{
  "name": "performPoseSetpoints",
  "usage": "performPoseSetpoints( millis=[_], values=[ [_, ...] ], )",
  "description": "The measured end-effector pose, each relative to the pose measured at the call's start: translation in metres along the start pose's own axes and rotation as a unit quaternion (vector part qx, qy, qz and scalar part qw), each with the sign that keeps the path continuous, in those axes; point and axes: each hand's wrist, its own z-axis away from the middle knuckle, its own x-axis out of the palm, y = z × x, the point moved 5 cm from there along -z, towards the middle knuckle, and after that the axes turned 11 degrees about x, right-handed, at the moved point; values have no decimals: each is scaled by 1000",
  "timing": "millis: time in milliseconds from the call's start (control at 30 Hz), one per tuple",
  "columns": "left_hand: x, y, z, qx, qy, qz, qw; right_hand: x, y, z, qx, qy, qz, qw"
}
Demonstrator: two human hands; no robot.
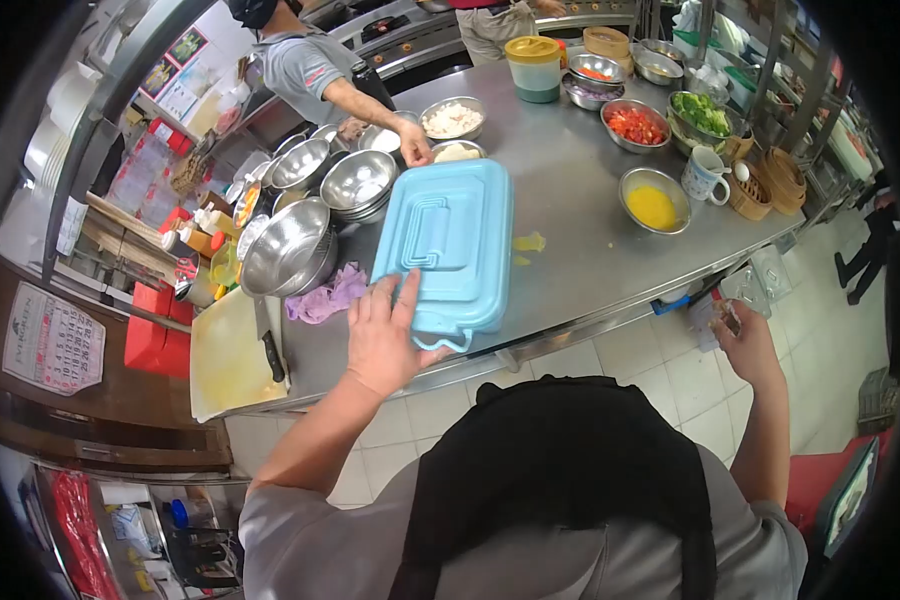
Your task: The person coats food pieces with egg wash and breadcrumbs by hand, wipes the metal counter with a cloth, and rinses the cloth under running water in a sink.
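A blue lidded container (450, 230) stands at the near edge of the steel counter. My left hand (382, 340) lies on its near left corner, fingers apart on the lid and thumb by the near handle. A co-worker's hand (413, 143) touches or nearly touches the far left corner. Off to the right, beyond the counter's edge, my right hand (745, 340) is closed around a small brownish thing (728, 318) that I cannot make out. Left of the container lies a purple cloth (328, 294).
Steel bowls (288, 245) stand left of the container. A knife (270, 345) rests on a cutting board (225, 355) at the near left. Right are a bowl of yellow liquid (652, 207), a mug (705, 175) and chopped red pieces (636, 125). A co-worker (310, 70) stands across the counter.
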Motion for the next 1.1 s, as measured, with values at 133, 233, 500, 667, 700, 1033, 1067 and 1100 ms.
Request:
performPoseSetpoints(
  millis=[133,233,500,667,700,1033,1067,1100],
  values=[
    [-4,6,-8,-24,-32,-20,999,5,-7,0,-41,9,18,999],
    [-3,11,-12,-6,-77,-52,996,9,-17,1,-49,8,24,998],
    [-19,2,-16,56,-78,33,995,17,-17,-2,-82,6,32,996],
    [-26,8,-24,85,-82,88,989,13,-15,1,-35,-14,43,998],
    [-27,10,-26,95,-87,92,987,15,-15,-1,-37,-14,40,998],
    [-21,12,-46,134,-81,135,978,17,-5,-2,-40,7,109,993],
    [-22,10,-49,123,-89,136,979,16,-5,0,-40,11,106,993],
    [-28,11,-55,130,-95,142,977,15,-5,1,-44,14,104,993]
  ],
)
